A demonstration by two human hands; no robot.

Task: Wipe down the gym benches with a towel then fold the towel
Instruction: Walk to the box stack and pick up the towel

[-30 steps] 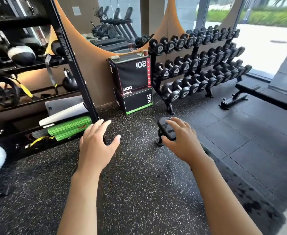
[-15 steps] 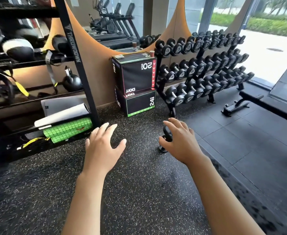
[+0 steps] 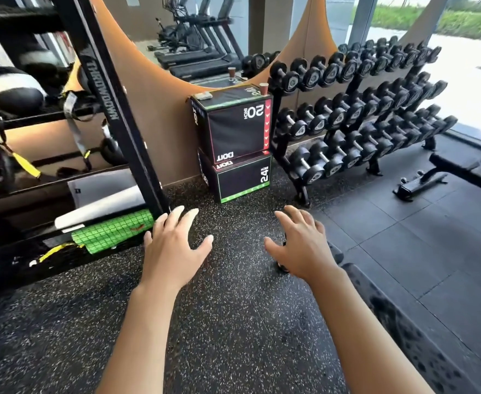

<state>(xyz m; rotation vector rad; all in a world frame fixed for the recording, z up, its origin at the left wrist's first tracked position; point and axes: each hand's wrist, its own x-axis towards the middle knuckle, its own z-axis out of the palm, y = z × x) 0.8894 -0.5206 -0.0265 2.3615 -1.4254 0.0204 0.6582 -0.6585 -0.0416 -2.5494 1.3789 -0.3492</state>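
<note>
Both hands are held out over the speckled floor, fingers spread and holding nothing. The left hand is near the corner post of the black rack. The right hand covers a small dark thing on the floor. A bench sits at the far right edge, past the dumbbell rack. I can see no towel.

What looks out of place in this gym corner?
One black dumbbell lies loose on the speckled floor, mostly hidden behind the right hand, away from the three-tier dumbbell rack. A brown paper cup stands on the stacked black jump boxes.
</note>
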